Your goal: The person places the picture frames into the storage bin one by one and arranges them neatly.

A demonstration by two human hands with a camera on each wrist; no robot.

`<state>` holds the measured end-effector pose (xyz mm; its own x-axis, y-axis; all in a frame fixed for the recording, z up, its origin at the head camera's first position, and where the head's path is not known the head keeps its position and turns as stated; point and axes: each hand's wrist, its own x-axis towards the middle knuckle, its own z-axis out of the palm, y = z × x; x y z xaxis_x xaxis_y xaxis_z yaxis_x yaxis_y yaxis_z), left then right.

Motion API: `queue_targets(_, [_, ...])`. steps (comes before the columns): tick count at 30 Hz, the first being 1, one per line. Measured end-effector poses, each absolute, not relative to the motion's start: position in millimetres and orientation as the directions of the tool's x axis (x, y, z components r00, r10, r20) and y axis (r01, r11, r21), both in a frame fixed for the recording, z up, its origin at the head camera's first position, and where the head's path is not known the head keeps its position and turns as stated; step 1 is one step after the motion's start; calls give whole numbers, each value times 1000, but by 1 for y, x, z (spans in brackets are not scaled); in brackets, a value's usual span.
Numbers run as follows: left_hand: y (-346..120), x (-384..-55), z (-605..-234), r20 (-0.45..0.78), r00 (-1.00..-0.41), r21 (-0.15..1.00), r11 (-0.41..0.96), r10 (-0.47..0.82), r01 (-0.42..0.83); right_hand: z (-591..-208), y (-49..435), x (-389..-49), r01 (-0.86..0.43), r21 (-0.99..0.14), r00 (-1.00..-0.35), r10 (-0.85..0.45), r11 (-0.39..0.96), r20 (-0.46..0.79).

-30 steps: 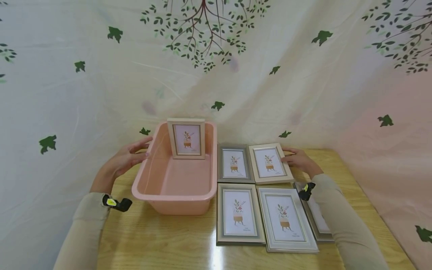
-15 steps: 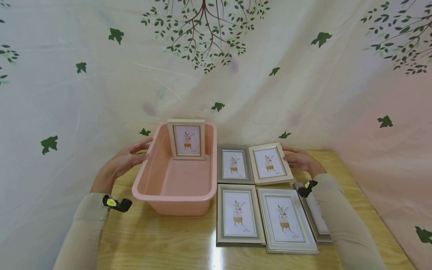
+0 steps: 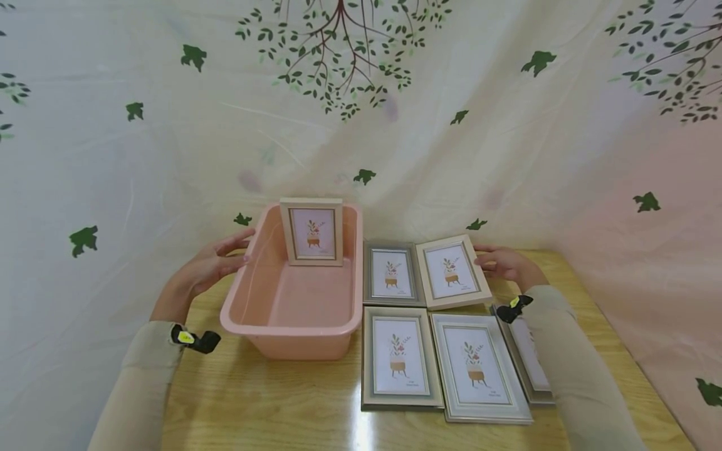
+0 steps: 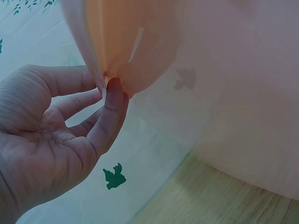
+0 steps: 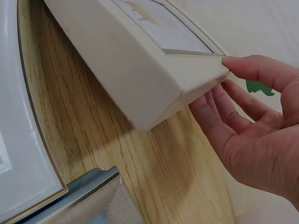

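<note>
A pink plastic basin (image 3: pixel 290 330) stands at the left, and my left hand (image 3: pixel 205 266) pinches its left rim. The left wrist view shows that hand (image 4: pixel 56 123) with thumb and fingers on either side of the basin's edge (image 4: pixel 140 42). Inside the basin, a cream picture frame (image 3: pixel 314 260) leans upright against the far wall. My right hand (image 3: pixel 507 263) grips the right edge of another cream picture frame (image 3: pixel 451 269). In the right wrist view, the thumb lies on the front of this frame (image 5: pixel 112 60) and the fingers reach under it; that end is raised off the table.
Left of the held frame lies a grey picture frame (image 3: pixel 391 273). Nearer me are a champagne-coloured frame (image 3: pixel 400 356) and a white-silver frame (image 3: pixel 479 366). A further frame (image 3: pixel 533 357) lies partly under my right forearm. A printed curtain (image 3: pixel 395 144) hangs behind the wooden table (image 3: pixel 271 401).
The right edge of the cream frame in my right hand has risen slightly, and that hand has shifted a little to the right. My left hand stays on the basin rim.
</note>
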<state>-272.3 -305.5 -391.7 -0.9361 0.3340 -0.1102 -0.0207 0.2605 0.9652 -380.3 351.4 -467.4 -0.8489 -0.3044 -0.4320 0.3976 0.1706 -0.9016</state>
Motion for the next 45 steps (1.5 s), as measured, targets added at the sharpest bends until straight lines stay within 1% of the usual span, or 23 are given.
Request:
queue_targets(7, [-307,-273,-389,-112,-934,967,254,340,-23,-464,352,-377,354,-926,-862,-337,132,-378])
queue_targets(11, [-307,-273,-388,-115,-934,967,253,339,-27,-459,351,-374,306,-946,-868,-376,105,-323])
queue_targets(13, [-307,-273,-388,-116,-933,966,257,340,-27,-456,350,-373,269,-956,-874,-388,115,-293])
queue_targets(18, [-307,-274,-388,-119,-933,964,264,340,-27,-447,350,-368,181,-971,-905,-361,155,-226])
queue_targets(27, [-308,-275,-387,-125,-931,968,248,342,-39,-434,349,-360,123,-979,-940,-296,165,-168])
queue_targets(33, [-307,-275,-387,-126,-930,967,253,344,-38,-434,351,-354,86,-994,-963,-248,69,-100])
queue_targets(38, [-306,-275,-388,-129,-932,963,267,340,-35,-429,347,-348,83,-997,-973,-215,0,-81])
queue_targets(45, [-305,-273,-386,-130,-933,962,269,335,-38,-415,336,-341,37,-999,-980,-196,-6,-35])
